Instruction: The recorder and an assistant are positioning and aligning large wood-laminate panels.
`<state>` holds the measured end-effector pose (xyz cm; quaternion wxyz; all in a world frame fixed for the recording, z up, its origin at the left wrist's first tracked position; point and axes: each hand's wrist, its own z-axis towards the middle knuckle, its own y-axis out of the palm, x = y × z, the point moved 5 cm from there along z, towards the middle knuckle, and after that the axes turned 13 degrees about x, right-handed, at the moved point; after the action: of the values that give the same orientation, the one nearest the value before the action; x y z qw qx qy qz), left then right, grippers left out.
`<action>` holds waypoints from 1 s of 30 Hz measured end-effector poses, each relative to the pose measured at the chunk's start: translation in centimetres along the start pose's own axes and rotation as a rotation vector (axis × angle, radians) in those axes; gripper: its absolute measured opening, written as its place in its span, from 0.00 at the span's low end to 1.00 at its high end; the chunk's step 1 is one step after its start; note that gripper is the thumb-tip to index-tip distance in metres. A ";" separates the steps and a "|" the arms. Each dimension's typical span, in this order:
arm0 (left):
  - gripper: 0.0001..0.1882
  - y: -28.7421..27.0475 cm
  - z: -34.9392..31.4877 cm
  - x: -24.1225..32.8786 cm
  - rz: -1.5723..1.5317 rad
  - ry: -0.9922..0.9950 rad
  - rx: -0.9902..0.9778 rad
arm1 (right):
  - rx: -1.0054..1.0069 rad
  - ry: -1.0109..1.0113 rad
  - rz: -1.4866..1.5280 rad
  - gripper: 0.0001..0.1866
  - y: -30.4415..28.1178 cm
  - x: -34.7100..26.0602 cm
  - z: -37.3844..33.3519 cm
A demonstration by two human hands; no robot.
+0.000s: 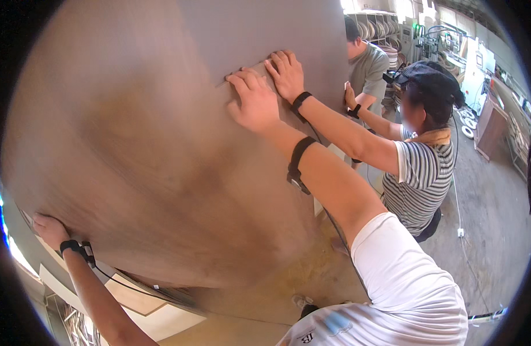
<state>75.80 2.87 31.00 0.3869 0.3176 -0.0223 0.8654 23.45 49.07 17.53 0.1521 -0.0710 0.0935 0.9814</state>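
Note:
A large brown wood-grain panel (161,144) fills most of the view in front of me. My right hand (255,102) is on its face at the upper middle, with bent fingers over a small flat brown piece (257,70); most of that piece is hidden under hands. Right beside it, a co-worker's hand (285,76) presses on the same piece. At the lower left, my left hand (51,232) holds the panel's edge, its fingers partly out of sight. Black bands circle both my wrists; the left one carries a small device with a cable.
A co-worker (421,167) in a striped shirt and dark cap stands close on my right. Another person (369,69) stands behind the panel's right edge. White cable (458,202) runs over the grey floor. Pale boards (144,294) are below the panel; racks and machines stand far right.

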 end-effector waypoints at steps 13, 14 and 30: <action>0.44 -0.9 1.2 -0.8 0.088 -0.002 0.044 | 0.013 -0.008 -0.027 0.28 0.4 -1.0 -0.2; 0.44 -0.8 1.5 -1.2 0.108 0.009 0.036 | 0.019 -0.001 -0.008 0.28 0.4 -1.1 -0.2; 0.43 -0.6 1.5 -1.5 0.142 0.008 0.096 | 0.011 0.038 0.012 0.27 0.9 -0.6 -0.6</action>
<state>77.79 1.89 31.24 0.3090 0.3298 -0.0018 0.8920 23.75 47.92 17.17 0.1446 -0.0882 0.1022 0.9802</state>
